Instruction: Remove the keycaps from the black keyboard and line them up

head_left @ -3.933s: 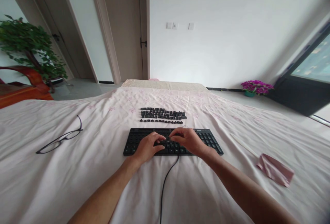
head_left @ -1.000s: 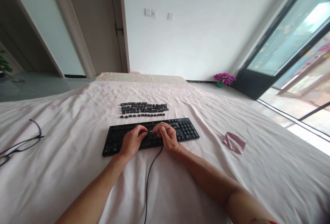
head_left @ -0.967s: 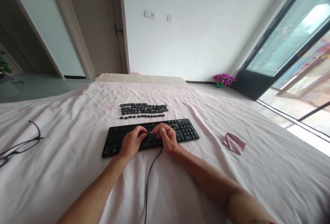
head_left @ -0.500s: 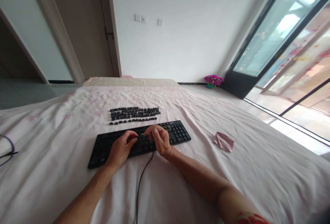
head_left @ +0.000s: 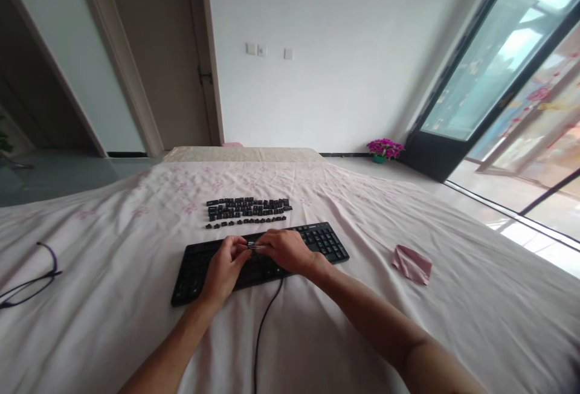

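Observation:
A black keyboard (head_left: 199, 255) lies slightly slanted on the cloth, its number pad (head_left: 325, 242) showing at the right end and its cable running toward me. Over its middle, my left hand (head_left: 226, 267) has thumb and forefinger closed together; whatever is between them is too small to make out. Coming in from the right, my right hand (head_left: 290, 251) pinches a thin metal wire tool (head_left: 258, 247), whose end meets the left fingertips. Part of the keyboard is hidden under both hands. Just behind it, loose black keycaps (head_left: 249, 208) stand in several rows.
A pale pink flowered cloth (head_left: 344, 327) covers the surface beneath. On the right lies a folded pink cloth (head_left: 412, 264). Dark-framed glasses (head_left: 48, 273) rest at the far left. Purple flowers (head_left: 385, 148) stand on the floor by the glass door.
My right hand has turned over from an upright pinch to lying lower and flatter, closer to the left fingertips. The whole view has shifted, bringing more of the glasses into sight.

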Demonstrator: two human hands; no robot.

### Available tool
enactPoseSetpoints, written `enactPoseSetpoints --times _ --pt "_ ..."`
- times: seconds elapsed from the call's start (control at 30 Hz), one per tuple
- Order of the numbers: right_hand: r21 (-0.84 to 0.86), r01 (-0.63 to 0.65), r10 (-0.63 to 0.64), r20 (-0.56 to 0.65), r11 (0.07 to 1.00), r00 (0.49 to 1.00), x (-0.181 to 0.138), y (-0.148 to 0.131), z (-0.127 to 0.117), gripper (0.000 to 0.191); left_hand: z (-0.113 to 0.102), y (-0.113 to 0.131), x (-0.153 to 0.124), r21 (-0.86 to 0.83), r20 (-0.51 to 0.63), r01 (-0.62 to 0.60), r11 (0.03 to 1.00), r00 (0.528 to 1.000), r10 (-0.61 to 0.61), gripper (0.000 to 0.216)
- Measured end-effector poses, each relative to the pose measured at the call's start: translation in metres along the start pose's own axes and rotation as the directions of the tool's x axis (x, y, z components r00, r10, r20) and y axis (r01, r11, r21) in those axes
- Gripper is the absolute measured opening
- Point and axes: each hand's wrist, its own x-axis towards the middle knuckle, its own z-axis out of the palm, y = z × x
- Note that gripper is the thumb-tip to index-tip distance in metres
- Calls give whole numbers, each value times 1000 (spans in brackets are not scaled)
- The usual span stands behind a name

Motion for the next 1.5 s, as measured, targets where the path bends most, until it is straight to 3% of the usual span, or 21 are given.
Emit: enactPoseSetpoints --times 0.17,0.43,0.53,0.6,0.73,0.9,1.2,1.5 --pt "102 -74 73 16 992 997 13 7 9 18 1 2 2 -57 -5 12 998 1000 -12 29" --pt "253 -65 41 99 965 994 44 20 8 12 0 0 4 -120 1 17 993 1000 -17 34" --pt "127 -198 196 26 972 980 73 42 0 15 0 2 4 -104 -1 -8 995 1000 8 38" --pt "7 -334 334 -53 942 941 97 60 -5 17 0 2 3 -30 4 -26 999 1000 27 38" --pt "-61 -424 417 -96 904 904 142 91 -3 21 2 2 0 90 26 -23 996 999 21 35" --pt "-125 -469 465 -61 874 883 175 108 18 19 1 6 0 129 42 3 992 999 -9 33" --pt "-167 -506 514 6 846 858 190 119 39 19 2 4 4 147 40 14 989 999 -20 31" --pt "-149 -533 535 -30 833 844 179 113 27 25 2 4 1 160 38 -10 987 999 4 30"
